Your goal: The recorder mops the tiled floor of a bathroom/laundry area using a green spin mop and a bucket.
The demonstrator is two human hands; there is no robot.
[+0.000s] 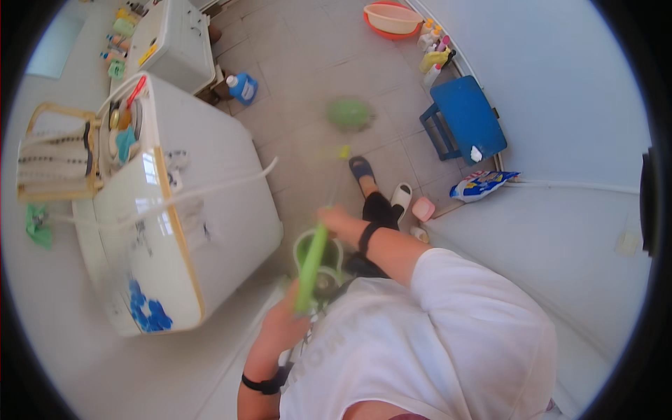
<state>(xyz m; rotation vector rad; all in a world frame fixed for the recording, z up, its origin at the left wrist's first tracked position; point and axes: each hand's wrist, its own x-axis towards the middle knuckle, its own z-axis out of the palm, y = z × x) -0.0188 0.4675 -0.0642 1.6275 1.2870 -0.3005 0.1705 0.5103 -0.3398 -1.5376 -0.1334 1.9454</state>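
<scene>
A spin mop with a green grip (312, 268) and a thin metal pole slants away from my body. My left hand (286, 317) is closed around the upper end of the grip, near my shirt. Farther down, my right hand (336, 220) holds the mop where grip and pole meet. The green mop head (349, 113) is on or just over the tiled floor, blurred, with a yellow-green joint (344, 151) on the pole nearer to me. Below the grip stands a white and green mop bucket (298, 252), partly hidden by the grip and my hands.
At left is a white washing machine (220, 205) with a hose, beside a white cabinet (184, 47) and a blue bottle (242, 88). A blue stool (464, 115), bottles (433, 58), nested basins (392, 21), a plastic bag (483, 185) and a pink container (423, 209) line the right wall.
</scene>
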